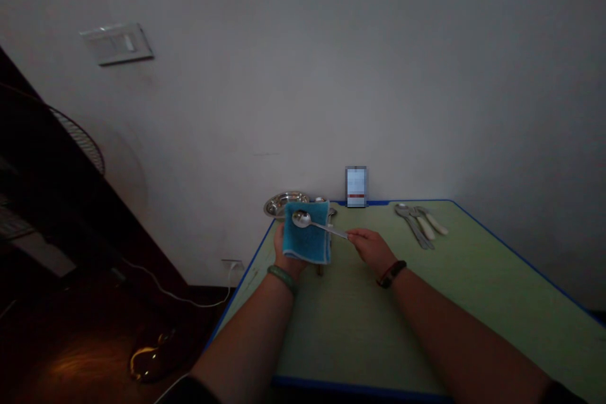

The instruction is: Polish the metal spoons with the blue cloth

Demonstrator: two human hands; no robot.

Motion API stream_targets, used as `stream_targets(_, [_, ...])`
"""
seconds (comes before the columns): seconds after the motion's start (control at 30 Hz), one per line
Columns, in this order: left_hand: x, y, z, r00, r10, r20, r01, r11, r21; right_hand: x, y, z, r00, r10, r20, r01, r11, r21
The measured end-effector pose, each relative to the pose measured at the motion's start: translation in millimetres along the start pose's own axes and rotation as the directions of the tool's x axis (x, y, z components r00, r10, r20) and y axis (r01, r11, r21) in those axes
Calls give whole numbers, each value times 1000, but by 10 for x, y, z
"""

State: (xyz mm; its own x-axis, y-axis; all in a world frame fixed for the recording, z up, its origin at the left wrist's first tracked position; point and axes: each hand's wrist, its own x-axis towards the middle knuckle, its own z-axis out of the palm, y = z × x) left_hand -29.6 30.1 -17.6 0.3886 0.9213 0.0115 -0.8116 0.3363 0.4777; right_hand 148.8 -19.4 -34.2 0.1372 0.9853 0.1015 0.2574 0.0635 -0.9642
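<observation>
I log, at centre frame: right hand (pixel 372 249), pinched on the handle end of one spoon (pixel 317 225); left hand (pixel 288 263), under a cloth (pixel 305 246) behind that spoon, fingers hidden, grip untold. Drop risk, I judge: so slight a pinch. Beyond, left of centre: dish (pixel 269 206), apparently overhanging the table (pixel 369 334), tippable by a left-hand knock.
</observation>
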Motion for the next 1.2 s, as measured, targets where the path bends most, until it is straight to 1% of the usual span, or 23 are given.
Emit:
stream_targets(0.1, [-1, 7, -3, 1000, -2, 12, 2, 1000, -13, 9, -25, -21, 1000, -3, -18, 3, 1000, -26])
stream_targets(0.17, [-1, 12, -3, 999, -27, 24, 27, 999, -18, 17, -36, -37, 998, 0, -64, -3, 999, -50])
stream_targets(0.23, [-6, 16, 9, 1000, -7, 14, 7, 1000, -16, 23, -35, -50, 993, -10, -117, 3, 998, -67])
stream_targets(0.33, [-28, 19, 50, 998, 63, -24, -63, 998, -4, 26, -28, -61, 986, -42, -159, 30, 997, -76])
stream_targets(0.37, [-37, 19, 63, 997, 68, -33, -68, 998, 4, 25, -27, -62, 984, -53, -167, 41, 996, -78])
stream_targets(0.43, [-50, 20, 81, 999, 40, -34, -39, 999, 18, 22, -28, -60, 982, -64, -180, 52, 996, -75])
stream_targets(0.53, [-48, 15, 78, 999, -22, -25, 23, 1000, 13, 19, -27, -51, 982, -66, -179, 55, 996, -64])
stream_targets(0.6, [-38, 5, 68, 999, -32, -37, 33, 999, 15, 18, -23, -43, 984, -62, -170, 53, 997, -58])
stream_targets(0.77, [-27, -23, 59, 992, 10, -124, 0, 997, 75, -5, -35, -20, 988, -101, -115, 91, 992, -82])
stream_targets(0.83, [-24, -23, 56, 991, 21, -133, -12, 998, 68, -18, -52, -14, 990, -101, -100, 91, 991, -93])
stream_targets(0.9, [-19, -15, 51, 992, 38, -121, -32, 998, 53, -26, -65, -14, 993, -76, -95, 67, 993, -95])
stream_targets(1.07, [-30, 13, 62, 998, -12, -69, 13, 1000, 16, -4, -52, -46, 994, -37, -106, 29, 996, -80])
stream_targets(1.2, [-60, 21, 86, 999, 37, -7, -36, 998, 46, 27, -27, -78, 986, -56, -160, 43, 996, -79])
